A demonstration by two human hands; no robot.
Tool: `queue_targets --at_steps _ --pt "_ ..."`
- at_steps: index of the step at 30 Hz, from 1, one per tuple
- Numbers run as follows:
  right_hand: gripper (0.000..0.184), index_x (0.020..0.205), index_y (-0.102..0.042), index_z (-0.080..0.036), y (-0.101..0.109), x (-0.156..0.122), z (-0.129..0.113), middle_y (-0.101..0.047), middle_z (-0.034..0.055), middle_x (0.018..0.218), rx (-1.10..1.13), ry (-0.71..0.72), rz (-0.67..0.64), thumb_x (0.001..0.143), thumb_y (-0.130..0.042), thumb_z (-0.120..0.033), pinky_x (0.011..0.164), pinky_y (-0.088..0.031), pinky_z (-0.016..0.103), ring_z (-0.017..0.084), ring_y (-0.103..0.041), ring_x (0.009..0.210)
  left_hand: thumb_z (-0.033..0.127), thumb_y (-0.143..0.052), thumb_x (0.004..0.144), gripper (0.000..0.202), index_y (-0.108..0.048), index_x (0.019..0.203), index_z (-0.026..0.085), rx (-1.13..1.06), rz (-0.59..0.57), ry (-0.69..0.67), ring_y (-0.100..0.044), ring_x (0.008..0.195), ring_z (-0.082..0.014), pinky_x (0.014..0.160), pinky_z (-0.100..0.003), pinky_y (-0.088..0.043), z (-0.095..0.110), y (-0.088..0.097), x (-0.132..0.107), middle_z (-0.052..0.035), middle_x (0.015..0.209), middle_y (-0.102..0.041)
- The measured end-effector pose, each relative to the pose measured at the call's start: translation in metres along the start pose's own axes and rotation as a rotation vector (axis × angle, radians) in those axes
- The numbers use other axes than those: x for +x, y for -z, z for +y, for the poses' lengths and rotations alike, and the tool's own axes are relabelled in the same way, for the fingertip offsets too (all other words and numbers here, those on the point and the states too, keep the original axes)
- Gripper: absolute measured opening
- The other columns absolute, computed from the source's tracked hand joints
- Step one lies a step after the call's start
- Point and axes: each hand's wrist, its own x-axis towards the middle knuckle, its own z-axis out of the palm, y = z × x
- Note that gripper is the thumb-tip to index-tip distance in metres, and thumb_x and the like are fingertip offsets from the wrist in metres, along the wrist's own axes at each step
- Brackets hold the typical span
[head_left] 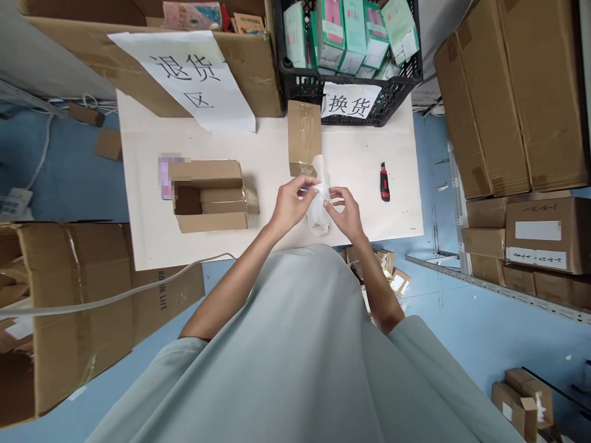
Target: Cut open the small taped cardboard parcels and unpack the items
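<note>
Both hands meet over the white table point(138, 246) and hold one white wrapped packet point(319, 212). My left hand point(290, 203) pinches its upper left side with closed fingers. My right hand point(344, 212) grips its right side, fingers curled. A small taped cardboard box point(303, 136) stands just beyond the packet. An opened cardboard box point(207, 195) lies to the left of my left hand.
A red and black utility knife point(385, 182) lies on the table to the right. At the back stand a big carton with a paper sign point(194, 74) and a black crate point(351, 80) of green boxes. Cardboard cartons point(517, 92) are stacked at the right, another carton point(69, 307) at the left.
</note>
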Motion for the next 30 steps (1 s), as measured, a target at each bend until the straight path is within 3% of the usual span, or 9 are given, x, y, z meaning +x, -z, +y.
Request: queue_targets --at_steps 2,5,8,12,14,19,24,27,30 --pt "0.04 0.133 -0.074 -0.028 -0.003 0.006 0.005 -0.077 0.0089 0.131 -0.031 -0.016 -0.05 0.103 -0.075 -0.055 0.088 -0.067 0.037 0.024 -0.075 0.111 0.035 -0.075 0.1 0.017 -0.076 0.11 0.022 -0.084 0.013 0.021 -0.077 0.106 -0.0231 0.097 -0.037 -0.063 0.008 0.004 0.003 -0.0047 0.111 -0.08" --pt "0.033 0.113 -0.078 -0.026 -0.008 0.012 0.017 -0.078 0.0082 0.119 -0.058 -0.044 -0.09 0.106 -0.068 -0.057 0.084 -0.066 0.036 0.023 -0.075 0.101 0.042 -0.083 0.098 0.025 -0.074 0.11 0.022 -0.173 0.061 0.031 -0.078 0.106 -0.0233 0.099 -0.038 -0.064 0.013 0.014 0.009 -0.0036 0.11 -0.078" --pt "0.036 0.106 -0.075 -0.026 -0.009 0.015 0.024 -0.078 0.0066 0.11 -0.058 -0.102 0.013 0.108 -0.063 -0.06 0.086 -0.066 0.036 0.023 -0.075 0.097 0.045 -0.085 0.097 0.029 -0.074 0.112 0.022 -0.173 0.119 0.013 -0.078 0.105 -0.0223 0.097 -0.037 -0.064 0.009 0.031 0.012 -0.0036 0.11 -0.077" --pt "0.037 0.117 -0.067 -0.028 -0.003 0.022 0.025 -0.076 0.0054 0.11 0.068 -0.176 0.208 0.109 -0.063 -0.064 0.085 -0.068 0.035 0.022 -0.077 0.093 0.038 -0.084 0.095 0.022 -0.078 0.106 0.021 -0.015 0.18 0.034 -0.077 0.1 -0.0222 0.093 -0.036 -0.065 -0.01 0.057 0.009 -0.0057 0.111 -0.08" --pt "0.036 0.122 -0.063 -0.029 -0.002 0.029 0.019 -0.074 0.0055 0.113 0.172 -0.174 0.24 0.11 -0.062 -0.063 0.085 -0.069 0.035 0.02 -0.077 0.093 0.034 -0.085 0.091 0.017 -0.081 0.101 0.021 0.09 0.173 0.075 -0.076 0.099 -0.0234 0.092 -0.037 -0.066 -0.021 0.065 0.004 -0.0073 0.112 -0.082" --pt "0.041 0.137 -0.06 -0.029 -0.018 0.043 -0.014 -0.074 0.0097 0.125 0.266 -0.103 0.152 0.111 -0.061 -0.06 0.098 -0.069 0.041 0.026 -0.077 0.115 0.031 -0.086 0.082 0.015 -0.082 0.091 0.02 0.115 0.119 0.151 -0.077 0.095 -0.0237 0.087 -0.038 -0.068 -0.039 0.068 -0.008 -0.0089 0.113 -0.083" --pt "0.039 0.135 -0.073 -0.027 -0.053 0.041 -0.05 -0.074 0.0129 0.135 0.145 -0.006 0.009 0.112 -0.057 -0.054 0.111 -0.065 0.049 0.033 -0.07 0.133 0.046 -0.096 0.073 0.037 -0.078 0.09 0.019 -0.208 0.153 0.237 -0.08 0.094 -0.0231 0.086 -0.037 -0.069 -0.034 0.069 -0.012 -0.0087 0.116 -0.081" --pt "0.032 0.133 -0.079 -0.03 -0.073 0.035 -0.062 -0.073 0.0119 0.139 -0.004 0.047 -0.076 0.111 -0.062 -0.047 0.12 -0.059 0.055 0.034 -0.068 0.139 0.049 -0.1 0.071 0.048 -0.076 0.1 0.019 -0.394 0.128 0.299 -0.082 0.103 -0.0266 0.095 -0.041 -0.069 -0.026 0.078 -0.015 -0.0061 0.105 -0.083" --pt "0.026 0.125 -0.083 -0.031 -0.09 0.033 -0.072 -0.071 0.0116 0.145 -0.13 0.089 -0.163 0.111 -0.066 -0.044 0.128 -0.053 0.057 0.036 -0.063 0.148 0.046 -0.102 0.068 0.051 -0.072 0.1 0.021 -0.46 0.139 0.359 -0.082 0.1 -0.0251 0.091 -0.04 -0.07 -0.025 0.093 -0.019 -0.0036 0.098 -0.082"
